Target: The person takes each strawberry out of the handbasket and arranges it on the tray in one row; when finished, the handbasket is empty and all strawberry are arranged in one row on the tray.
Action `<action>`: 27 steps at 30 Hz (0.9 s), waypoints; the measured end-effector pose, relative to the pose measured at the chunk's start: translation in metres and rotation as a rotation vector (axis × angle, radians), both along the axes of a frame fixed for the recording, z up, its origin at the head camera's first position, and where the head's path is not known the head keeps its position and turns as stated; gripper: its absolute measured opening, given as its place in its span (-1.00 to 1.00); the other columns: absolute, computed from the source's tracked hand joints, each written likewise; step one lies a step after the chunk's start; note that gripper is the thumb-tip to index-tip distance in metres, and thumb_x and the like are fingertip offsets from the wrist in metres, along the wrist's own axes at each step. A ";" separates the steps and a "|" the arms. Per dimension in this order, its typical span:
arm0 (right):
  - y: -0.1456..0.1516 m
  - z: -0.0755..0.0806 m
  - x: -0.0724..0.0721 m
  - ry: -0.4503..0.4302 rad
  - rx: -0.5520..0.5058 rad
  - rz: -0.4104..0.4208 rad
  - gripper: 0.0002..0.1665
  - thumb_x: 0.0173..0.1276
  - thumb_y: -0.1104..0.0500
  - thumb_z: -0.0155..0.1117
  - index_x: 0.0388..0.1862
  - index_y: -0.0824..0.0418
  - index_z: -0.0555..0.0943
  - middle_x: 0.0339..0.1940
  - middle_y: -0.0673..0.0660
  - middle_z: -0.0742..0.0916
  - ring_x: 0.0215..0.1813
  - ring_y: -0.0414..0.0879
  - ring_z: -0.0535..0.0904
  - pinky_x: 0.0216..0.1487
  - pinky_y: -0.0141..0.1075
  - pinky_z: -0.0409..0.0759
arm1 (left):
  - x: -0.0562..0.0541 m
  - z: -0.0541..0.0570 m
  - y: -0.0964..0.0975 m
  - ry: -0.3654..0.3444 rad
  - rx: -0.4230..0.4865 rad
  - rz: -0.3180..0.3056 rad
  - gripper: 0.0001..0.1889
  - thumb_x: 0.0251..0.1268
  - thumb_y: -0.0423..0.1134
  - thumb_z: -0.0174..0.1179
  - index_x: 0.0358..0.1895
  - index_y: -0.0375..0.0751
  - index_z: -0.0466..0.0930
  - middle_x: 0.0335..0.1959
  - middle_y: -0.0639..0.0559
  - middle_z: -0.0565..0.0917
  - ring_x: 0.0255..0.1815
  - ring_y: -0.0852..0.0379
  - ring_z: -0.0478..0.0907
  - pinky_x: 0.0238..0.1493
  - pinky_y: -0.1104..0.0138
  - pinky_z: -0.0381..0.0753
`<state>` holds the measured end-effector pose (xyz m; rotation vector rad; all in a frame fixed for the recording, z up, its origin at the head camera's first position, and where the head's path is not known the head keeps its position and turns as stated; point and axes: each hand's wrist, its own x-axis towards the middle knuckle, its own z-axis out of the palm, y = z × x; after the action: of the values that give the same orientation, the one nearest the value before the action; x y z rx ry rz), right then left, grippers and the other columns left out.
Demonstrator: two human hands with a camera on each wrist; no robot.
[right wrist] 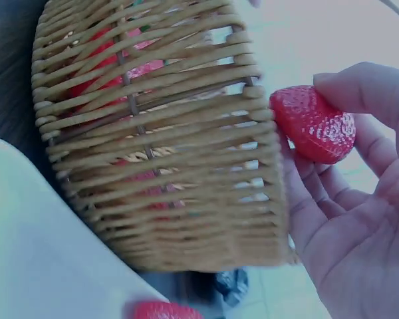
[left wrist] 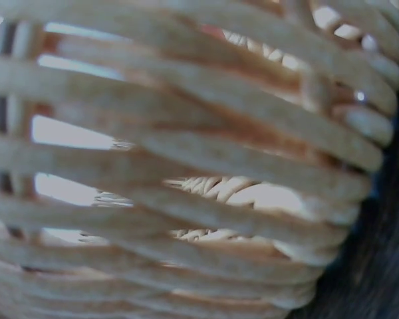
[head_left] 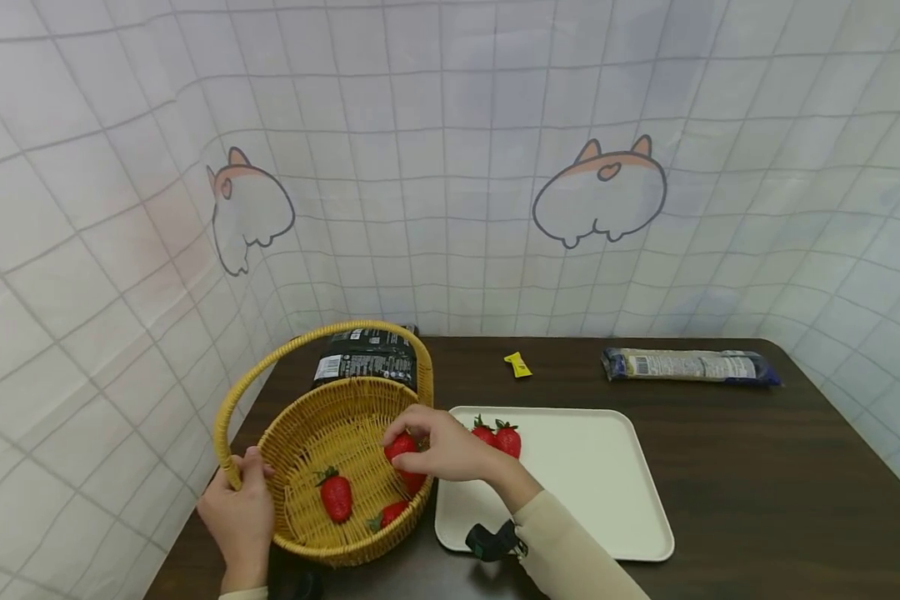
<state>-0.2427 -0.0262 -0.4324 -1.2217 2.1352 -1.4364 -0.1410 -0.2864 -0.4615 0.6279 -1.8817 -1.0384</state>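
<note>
I see a white, grid-lined cloth (head_left: 487, 283) with corgi-rear drawings hanging behind the basket. The dark wood-grain table (head_left: 765, 475) runs far to the basket's right, giving me most room that way; its left edge passes close by. The basket (head_left: 360, 552) itself is round yellow wicker, with gaps in the weave and a tall arched handle. Just right of it sits a smooth cream tray (head_left: 592, 479), low-rimmed and round-cornered. The long clear-and-blue packet (head_left: 690, 367) lies far right; the black packet (head_left: 367, 367) stands right behind. Both carry barcodes and print too small for me to read. My left hand (head_left: 238, 508) grips the basket's left rim by the handle. My right hand (head_left: 453, 450) pinches a glossy, seed-dimpled strawberry (head_left: 400, 447) over its right side. Three more berries (head_left: 336, 497) lie inside; at least two (head_left: 508, 439) rest on the tray. A yellow wrapper (head_left: 519, 365) lies behind, to the right.
</note>
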 end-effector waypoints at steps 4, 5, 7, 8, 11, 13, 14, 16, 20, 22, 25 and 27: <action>0.015 0.002 0.008 -0.010 -0.061 -0.024 -0.76 0.32 0.20 0.32 -0.03 0.04 0.64 -0.10 -0.04 0.59 -0.23 -0.13 0.47 -0.20 -0.34 0.55 | 0.001 0.000 -0.002 -0.001 0.009 -0.006 -0.54 0.41 -0.04 0.15 -0.60 -0.29 0.64 -0.81 0.36 0.49 -0.88 0.22 0.06 -0.77 0.37 0.07; 0.018 0.002 0.009 -0.001 -0.063 -0.032 -0.76 0.33 0.20 0.32 -0.02 0.05 0.64 -0.10 -0.04 0.59 -0.23 -0.13 0.46 -0.21 -0.33 0.54 | 0.001 0.000 -0.003 0.002 0.012 -0.010 -0.54 0.41 -0.05 0.15 -0.60 -0.30 0.65 -0.81 0.41 0.48 -0.88 0.22 0.05 -0.78 0.37 0.06; 0.024 0.003 0.012 0.021 -0.053 -0.054 -0.75 0.33 0.19 0.32 -0.01 0.04 0.64 -0.10 -0.06 0.60 -0.19 -0.14 0.47 -0.18 -0.28 0.55 | 0.002 -0.001 -0.004 0.006 0.012 -0.017 -0.55 0.41 -0.05 0.16 -0.60 -0.30 0.64 -0.81 0.42 0.47 -0.89 0.22 0.04 -0.78 0.37 0.05; 0.028 0.004 0.013 0.031 -0.046 -0.068 -0.75 0.33 0.18 0.33 -0.01 0.03 0.65 -0.10 -0.08 0.61 -0.17 -0.15 0.47 -0.15 -0.26 0.55 | 0.001 -0.001 -0.004 0.006 0.012 -0.020 -0.55 0.41 -0.06 0.16 -0.60 -0.29 0.64 -0.80 0.41 0.48 -0.90 0.22 0.04 -0.80 0.37 0.05; 0.040 0.004 0.014 0.052 -0.027 -0.100 -0.74 0.32 0.15 0.36 -0.01 0.02 0.65 -0.07 -0.12 0.63 -0.09 -0.14 0.50 -0.09 -0.19 0.56 | 0.001 0.000 -0.002 0.001 0.008 -0.017 -0.55 0.41 -0.06 0.16 -0.61 -0.28 0.62 -0.79 0.36 0.51 -0.90 0.23 0.06 -0.80 0.37 0.07; 0.049 0.003 0.014 0.048 -0.021 -0.116 -0.74 0.32 0.14 0.37 -0.01 0.04 0.65 -0.06 -0.12 0.63 -0.05 -0.12 0.52 -0.06 -0.20 0.58 | 0.001 0.000 -0.001 -0.004 0.007 -0.008 -0.56 0.41 -0.06 0.16 -0.61 -0.27 0.61 -0.78 0.37 0.51 -0.89 0.23 0.08 -0.79 0.38 0.09; 0.053 0.003 0.013 0.045 -0.016 -0.127 -0.75 0.32 0.13 0.37 -0.02 0.02 0.65 -0.06 -0.12 0.63 -0.04 -0.11 0.53 -0.08 -0.23 0.59 | 0.000 0.000 -0.001 -0.007 0.007 -0.005 -0.56 0.42 -0.06 0.16 -0.62 -0.26 0.61 -0.78 0.38 0.51 -0.89 0.23 0.08 -0.78 0.38 0.10; 0.061 0.001 0.011 0.025 -0.018 -0.143 -0.75 0.32 0.14 0.37 -0.03 0.03 0.65 -0.05 -0.10 0.63 -0.04 -0.07 0.57 -0.12 -0.25 0.63 | 0.000 0.000 0.000 -0.001 0.010 -0.003 -0.56 0.41 -0.07 0.17 -0.62 -0.27 0.61 -0.78 0.40 0.50 -0.88 0.23 0.09 -0.78 0.39 0.10; 0.077 -0.002 0.006 -0.011 -0.040 -0.179 -0.77 0.32 0.19 0.36 -0.04 0.04 0.65 -0.03 -0.01 0.63 -0.08 0.02 0.61 -0.19 -0.26 0.66 | -0.001 0.000 0.000 0.005 0.009 -0.003 -0.55 0.41 -0.06 0.17 -0.61 -0.29 0.64 -0.79 0.44 0.48 -0.88 0.24 0.09 -0.77 0.40 0.11; 0.085 -0.005 0.003 -0.018 -0.044 -0.202 -0.77 0.33 0.21 0.35 -0.04 0.09 0.65 -0.01 0.04 0.63 -0.10 0.03 0.62 -0.23 -0.25 0.65 | -0.001 0.000 0.000 0.003 0.009 -0.004 -0.55 0.41 -0.06 0.17 -0.61 -0.30 0.64 -0.78 0.47 0.47 -0.88 0.24 0.11 -0.76 0.40 0.12; 0.096 -0.008 -0.002 -0.008 -0.037 -0.251 -0.77 0.34 0.23 0.34 -0.03 0.16 0.65 0.00 0.09 0.64 -0.10 0.04 0.61 -0.19 -0.21 0.62 | -0.001 0.000 0.000 0.000 0.014 -0.005 -0.56 0.41 -0.07 0.17 -0.61 -0.29 0.62 -0.77 0.46 0.48 -0.86 0.24 0.12 -0.74 0.40 0.12; 0.103 -0.006 -0.004 -0.002 -0.027 -0.288 -0.77 0.34 0.26 0.33 -0.03 0.21 0.64 0.01 0.13 0.65 -0.10 0.07 0.60 -0.17 -0.19 0.61 | 0.000 0.001 0.000 0.001 0.018 -0.009 -0.57 0.41 -0.10 0.17 -0.62 -0.28 0.61 -0.77 0.40 0.51 -0.86 0.22 0.12 -0.74 0.40 0.12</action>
<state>-0.2463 0.0768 -0.4387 -0.9489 2.3739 -1.5815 -0.1413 -0.2863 -0.4608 0.6295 -1.8784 -1.0619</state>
